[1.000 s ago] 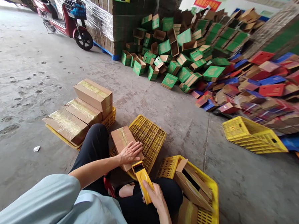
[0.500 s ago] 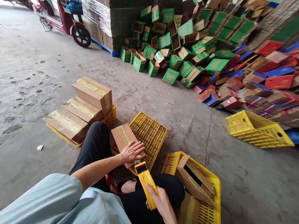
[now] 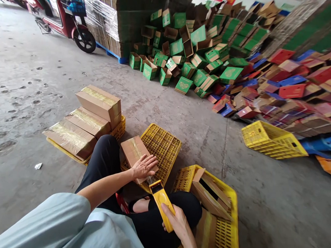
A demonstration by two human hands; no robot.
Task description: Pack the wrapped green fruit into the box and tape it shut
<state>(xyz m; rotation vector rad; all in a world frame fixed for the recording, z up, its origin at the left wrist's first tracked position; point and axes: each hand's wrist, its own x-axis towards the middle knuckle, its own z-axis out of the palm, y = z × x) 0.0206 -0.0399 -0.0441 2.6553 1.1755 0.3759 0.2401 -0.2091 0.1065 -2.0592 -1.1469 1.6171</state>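
Observation:
A brown cardboard box [image 3: 135, 149] with a strip of clear tape along its top lies on an upturned yellow plastic crate [image 3: 162, 146] between my knees. My left hand [image 3: 143, 166] rests flat on the near end of the box, fingers stretched out. In my right hand [image 3: 174, 220] is a yellow tape dispenser [image 3: 162, 205], gripped round its body. Its head points at the box's near end, and a short piece of clear tape runs between them. Part of my right fingers is hidden beneath the dispenser.
Several taped boxes [image 3: 83, 121] sit on a yellow crate at left. By my right knee, a yellow crate [image 3: 233, 209] holds an open carton [image 3: 210, 195]. Another yellow crate [image 3: 271, 140] stands farther right. Green cartons [image 3: 182, 84] and red-blue cartons [image 3: 291, 91] lie piled behind; a scooter [image 3: 66, 23] stands back left.
The view has turned slightly to the right, so the surroundings appear shifted left. My left hand remains on the box and my right hand still holds the tape dispenser, both almost unmoved.

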